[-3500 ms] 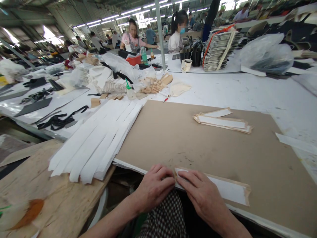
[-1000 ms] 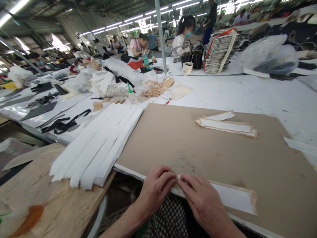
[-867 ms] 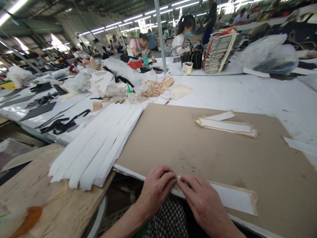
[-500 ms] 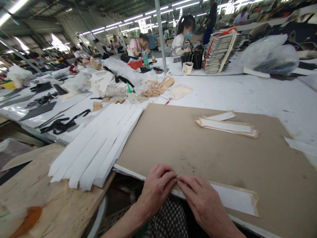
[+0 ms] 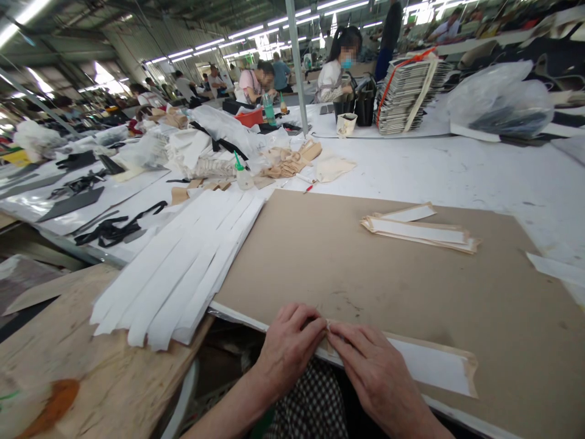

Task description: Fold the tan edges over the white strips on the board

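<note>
in the head view, the left hand [image 5: 292, 338] has thumb and forefinger drawn narrow, apparently pinching the left end of the tan-edged strip [image 5: 436, 367]. the right hand [image 5: 372, 360] lies over the strip, fingers close together, probably to steady it; whether they grip it, i cannot tell. the strip lies along the near edge of the brown board [image 5: 388, 280], likely for comfortable reach. farther back, a small pile of similar strips [image 5: 415, 230] seems placed to leave working room, while white strips [image 5: 183, 262] fan out at the board's left side, perhaps for easy separating.
</note>
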Motion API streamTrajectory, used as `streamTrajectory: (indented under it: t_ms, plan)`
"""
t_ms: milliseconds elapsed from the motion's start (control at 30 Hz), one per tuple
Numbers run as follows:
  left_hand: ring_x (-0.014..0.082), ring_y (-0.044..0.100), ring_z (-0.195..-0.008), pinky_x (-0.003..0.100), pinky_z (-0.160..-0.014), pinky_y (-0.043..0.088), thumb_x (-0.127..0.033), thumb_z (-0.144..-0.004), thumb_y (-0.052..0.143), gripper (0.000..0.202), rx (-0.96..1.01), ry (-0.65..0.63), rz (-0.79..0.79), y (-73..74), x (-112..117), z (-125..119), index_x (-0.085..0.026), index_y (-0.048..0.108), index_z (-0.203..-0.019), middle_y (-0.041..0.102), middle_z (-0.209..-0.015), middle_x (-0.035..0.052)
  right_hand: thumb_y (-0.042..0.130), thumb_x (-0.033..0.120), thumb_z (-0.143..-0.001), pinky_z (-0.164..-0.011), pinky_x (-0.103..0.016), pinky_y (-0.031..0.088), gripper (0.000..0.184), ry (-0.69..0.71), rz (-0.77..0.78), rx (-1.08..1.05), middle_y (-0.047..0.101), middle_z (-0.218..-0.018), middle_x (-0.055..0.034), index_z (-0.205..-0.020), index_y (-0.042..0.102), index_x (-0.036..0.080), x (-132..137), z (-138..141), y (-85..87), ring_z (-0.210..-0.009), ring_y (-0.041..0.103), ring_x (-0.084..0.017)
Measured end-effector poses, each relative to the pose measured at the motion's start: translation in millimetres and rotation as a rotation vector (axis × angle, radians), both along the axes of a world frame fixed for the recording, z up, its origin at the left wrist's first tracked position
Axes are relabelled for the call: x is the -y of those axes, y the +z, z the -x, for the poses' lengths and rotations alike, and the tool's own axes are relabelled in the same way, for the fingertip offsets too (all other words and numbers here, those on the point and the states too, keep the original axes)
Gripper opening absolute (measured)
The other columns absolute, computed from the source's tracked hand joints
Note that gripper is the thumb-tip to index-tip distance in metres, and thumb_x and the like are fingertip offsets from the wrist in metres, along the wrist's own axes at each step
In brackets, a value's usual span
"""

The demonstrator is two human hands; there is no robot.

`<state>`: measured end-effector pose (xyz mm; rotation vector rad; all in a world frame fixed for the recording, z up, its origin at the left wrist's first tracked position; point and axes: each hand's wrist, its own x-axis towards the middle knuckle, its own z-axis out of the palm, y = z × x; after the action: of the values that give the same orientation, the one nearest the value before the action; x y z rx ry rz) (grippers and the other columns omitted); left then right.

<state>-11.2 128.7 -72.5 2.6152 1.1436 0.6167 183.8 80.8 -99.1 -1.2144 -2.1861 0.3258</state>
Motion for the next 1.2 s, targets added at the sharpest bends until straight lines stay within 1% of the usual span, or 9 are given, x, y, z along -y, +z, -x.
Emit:
streamTrajectory:
  t_ms: [200,300,400,500,567,700,867,1000,1200]
  plan:
    - [0.0226,0.051,-0.093,0.036,-0.079,0.044,-0.024,-0.097,0.050,0.017,-0.177,-0.020,-0.024,-5.6,4,2,-0.019,0.060,-0.110,0.061,-0.104,0.0067,0.041,0.008,-0.093,-0.092,-0.038,0.051,0.041,0.005,0.019,-0.005,0.062,-0.126,-0.0057,-0.129,0.057,0.019,1,0,0.2,-0.108,0.055,-0.022]
    - [0.0244,0.051,-0.096,0.039,-0.081,0.044,-0.023,-0.096,0.052,0.019,-0.254,-0.032,-0.004,-3.4,4,2,-0.019,0.058,-0.113,0.060,-0.107,0.0074,0.041,0.008,-0.093,-0.094,-0.039,0.050,0.042,0.006,0.039,-0.016,0.060,-0.128,-0.0051,-0.131,0.055,0.020,1,0,0.2,-0.110,0.054,-0.022]
    - [0.0227,0.052,-0.098,0.038,-0.085,0.046,-0.022,-0.097,0.049,0.016,-0.153,-0.011,0.097,2.7,1,2,-0.020,0.058,-0.110,0.059,-0.107,0.0068,0.041,0.007,-0.092,-0.094,-0.040,0.050,0.042,0.005,0.043,-0.024,0.061,-0.127,-0.0047,-0.129,0.057,0.019,1,0,-0.5,-0.109,0.053,-0.022]
    - [0.0209,0.052,-0.106,0.035,-0.093,0.046,-0.020,-0.093,0.056,0.018,0.025,0.020,0.214,6.9,-1,4,-0.019,0.057,-0.111,0.057,-0.113,0.0071,0.041,0.005,-0.091,-0.093,-0.039,0.050,0.043,0.004,0.057,-0.021,0.061,-0.126,-0.0046,-0.127,0.057,0.019,1,0,-1.1,-0.108,0.053,-0.022]
    - [0.0201,0.053,-0.107,0.033,-0.094,0.046,-0.017,-0.091,0.059,0.019,0.105,0.028,0.235,6.7,-1,6,-0.018,0.056,-0.110,0.057,-0.114,0.0074,0.041,0.004,-0.090,-0.093,-0.039,0.050,0.043,0.002,0.068,-0.017,0.061,-0.126,-0.0042,-0.127,0.057,0.020,1,0,-1.1,-0.109,0.053,-0.022]
    - [0.0190,0.054,-0.097,0.031,-0.085,0.048,-0.016,-0.096,0.050,0.013,0.107,-0.024,0.143,1.8,3,8,-0.019,0.060,-0.104,0.059,-0.103,0.0063,0.043,0.005,-0.090,-0.095,-0.039,0.049,0.044,0.007,0.085,-0.011,0.060,-0.128,-0.0035,-0.129,0.056,0.021,1,0,0.0,-0.110,0.053,-0.022]
    - [0.0206,0.053,-0.093,0.032,-0.081,0.048,-0.019,-0.098,0.047,0.021,0.002,-0.074,0.006,-5.3,5,9,-0.018,0.060,-0.115,0.060,-0.104,0.0079,0.043,0.005,-0.090,-0.097,-0.039,0.048,0.046,0.025,0.088,0.003,0.059,-0.130,-0.0047,-0.132,0.054,0.021,1,-1,1.5,-0.113,0.052,-0.022]
    - [0.0220,0.052,-0.094,0.034,-0.082,0.047,-0.021,-0.099,0.044,0.025,-0.102,-0.095,-0.015,-7.8,5,11,-0.018,0.059,-0.119,0.060,-0.106,0.0084,0.043,0.005,-0.090,-0.097,-0.039,0.048,0.046,0.030,0.084,0.001,0.059,-0.130,-0.0049,-0.132,0.054,0.021,1,-2,1.8,-0.114,0.052,-0.022]
    - [0.0240,0.051,-0.096,0.037,-0.084,0.046,-0.026,-0.099,0.042,0.026,-0.195,-0.121,-0.005,-4.0,5,11,-0.018,0.057,-0.119,0.060,-0.108,0.0083,0.041,0.005,-0.091,-0.096,-0.040,0.048,0.044,0.021,0.084,0.003,0.059,-0.129,-0.0054,-0.130,0.055,0.020,2,-1,1.6,-0.113,0.053,-0.023]
